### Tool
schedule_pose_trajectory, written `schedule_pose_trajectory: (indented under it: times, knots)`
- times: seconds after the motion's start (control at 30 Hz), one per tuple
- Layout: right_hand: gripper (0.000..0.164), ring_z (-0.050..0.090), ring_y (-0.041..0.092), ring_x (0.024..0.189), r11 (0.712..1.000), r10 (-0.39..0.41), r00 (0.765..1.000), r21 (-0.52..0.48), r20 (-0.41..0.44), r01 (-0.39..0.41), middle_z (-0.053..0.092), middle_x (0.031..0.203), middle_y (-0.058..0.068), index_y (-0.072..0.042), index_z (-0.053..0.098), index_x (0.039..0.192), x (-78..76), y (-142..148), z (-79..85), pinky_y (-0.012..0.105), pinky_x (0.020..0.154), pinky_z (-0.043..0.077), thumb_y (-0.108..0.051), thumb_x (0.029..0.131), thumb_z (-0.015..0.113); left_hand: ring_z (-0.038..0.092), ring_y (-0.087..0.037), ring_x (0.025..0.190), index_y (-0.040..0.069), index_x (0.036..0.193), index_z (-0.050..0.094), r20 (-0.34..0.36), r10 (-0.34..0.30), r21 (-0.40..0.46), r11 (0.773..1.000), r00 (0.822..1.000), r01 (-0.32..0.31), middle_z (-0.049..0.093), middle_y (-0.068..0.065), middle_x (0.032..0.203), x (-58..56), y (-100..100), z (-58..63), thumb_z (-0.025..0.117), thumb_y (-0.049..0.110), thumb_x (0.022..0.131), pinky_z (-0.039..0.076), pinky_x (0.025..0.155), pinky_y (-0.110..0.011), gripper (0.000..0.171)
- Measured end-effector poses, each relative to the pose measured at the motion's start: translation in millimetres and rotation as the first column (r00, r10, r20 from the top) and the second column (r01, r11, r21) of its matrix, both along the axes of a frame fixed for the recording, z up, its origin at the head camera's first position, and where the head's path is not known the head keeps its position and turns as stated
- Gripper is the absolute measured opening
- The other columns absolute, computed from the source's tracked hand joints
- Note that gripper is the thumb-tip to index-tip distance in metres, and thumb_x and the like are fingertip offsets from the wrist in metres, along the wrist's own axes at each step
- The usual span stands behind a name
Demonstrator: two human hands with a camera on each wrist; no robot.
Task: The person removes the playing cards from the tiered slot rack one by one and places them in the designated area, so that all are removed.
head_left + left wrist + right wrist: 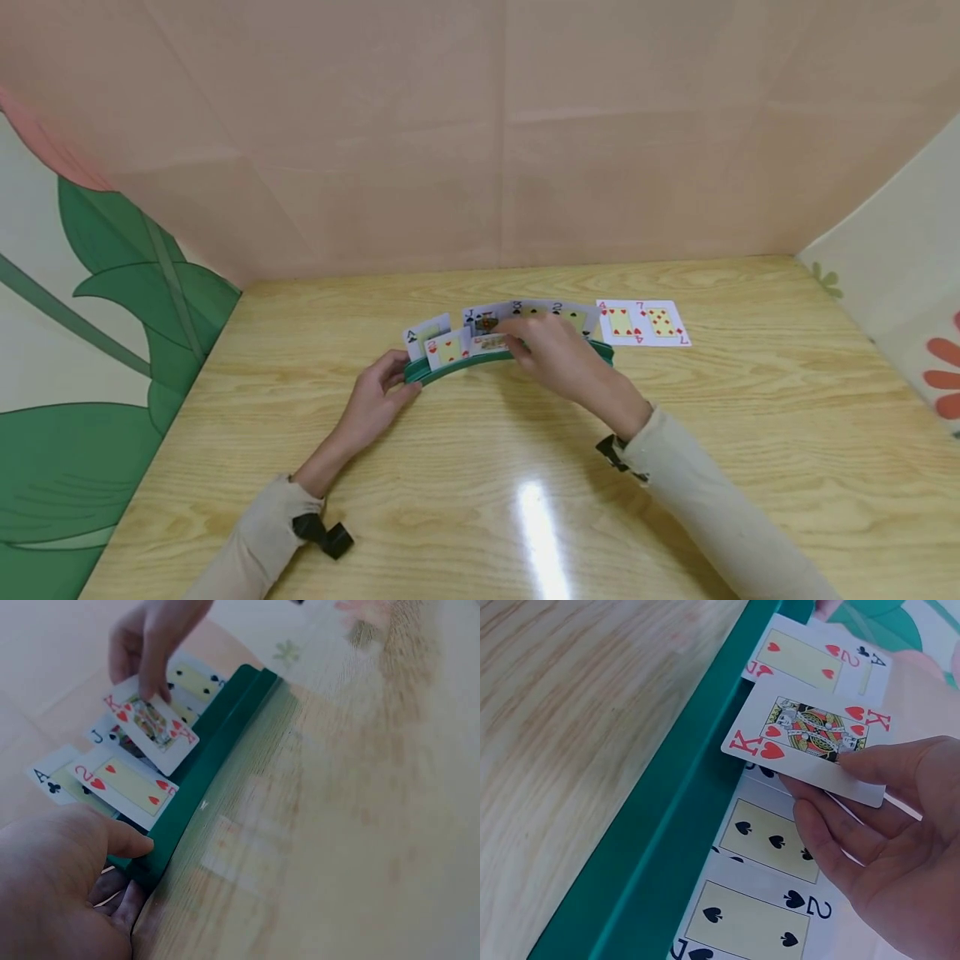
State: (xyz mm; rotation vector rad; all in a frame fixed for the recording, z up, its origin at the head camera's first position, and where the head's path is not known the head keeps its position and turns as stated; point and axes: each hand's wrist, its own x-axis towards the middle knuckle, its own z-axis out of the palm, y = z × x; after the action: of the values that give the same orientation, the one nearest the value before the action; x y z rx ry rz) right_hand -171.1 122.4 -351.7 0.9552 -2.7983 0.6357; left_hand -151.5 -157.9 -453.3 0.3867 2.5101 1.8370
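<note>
A curved green card holder (468, 364) stands on the table with playing cards upright in it. My left hand (378, 396) grips its left end, thumb on the front side and fingers around the back. Between the thumb and fingers of my right hand (555, 354) is the king of hearts (810, 761), its lower edge at the holder's front slot. Left of it the two of hearts (124, 787) leans in front of the ace of clubs (52, 771). The jack of spades (471, 317) stands behind the king, followed rightward by more spades, including the two (746, 919).
The four of hearts (619, 322) and seven of diamonds (662, 322) lie face up on the wooden table (450, 500), right of the holder. A pinkish wall covering (495, 150) rises behind the table's far edge. Leaf-patterned panels (105, 333) flank the left side.
</note>
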Motion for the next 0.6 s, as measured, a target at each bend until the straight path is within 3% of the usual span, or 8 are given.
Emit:
schedule_pose_trajectory:
  times: [0.2, 0.4, 0.6]
  knots:
    - [0.019, 0.037, 0.006, 0.045, 0.999, 0.023, 1.000, -0.039, -0.013, -0.024, 0.074, 0.097, 0.009, -0.006, 0.073, 0.111, 4.7, 2.7, 6.9, 0.022, 0.045, 0.036, -0.004, 0.096, 0.063, 0.059, -0.028, 0.119, -0.001, 0.125, 0.057, -0.007, -0.002, 0.001, 1.000, 1.000, 0.002, 0.060, -0.018, 0.128, -1.0, 0.5, 0.9, 0.067, -0.003, 0.092, 0.050, 0.103, -0.033, 0.035]
    - [0.018, 0.048, 0.006, 0.054, 0.998, 0.044, 0.998, -0.044, -0.051, -0.046, 0.074, 0.095, 0.008, -0.005, 0.073, 0.111, 9.6, 6.7, 12.8, 0.023, 0.050, 0.044, -0.003, 0.096, 0.063, 0.058, -0.030, 0.119, -0.003, 0.125, 0.057, -0.008, -0.014, 0.024, 1.000, 1.000, 0.014, 0.060, -0.020, 0.128, -0.5, 1.5, 1.1, 0.066, -0.003, 0.092, 0.048, 0.106, -0.039, 0.034]
    - [0.027, 0.029, 0.005, 0.046, 0.999, 0.025, 0.999, -0.034, -0.029, -0.026, 0.063, 0.070, 0.001, -0.004, 0.068, 0.123, 15.1, 14.9, 19.2, 0.020, 0.043, 0.030, -0.005, 0.097, 0.061, 0.058, -0.031, 0.120, -0.004, 0.125, 0.056, -0.003, -0.005, 0.032, 0.999, 1.000, 0.005, 0.059, -0.021, 0.129, 0.3, 1.2, 2.2, 0.067, -0.004, 0.091, 0.048, 0.106, -0.041, 0.035]
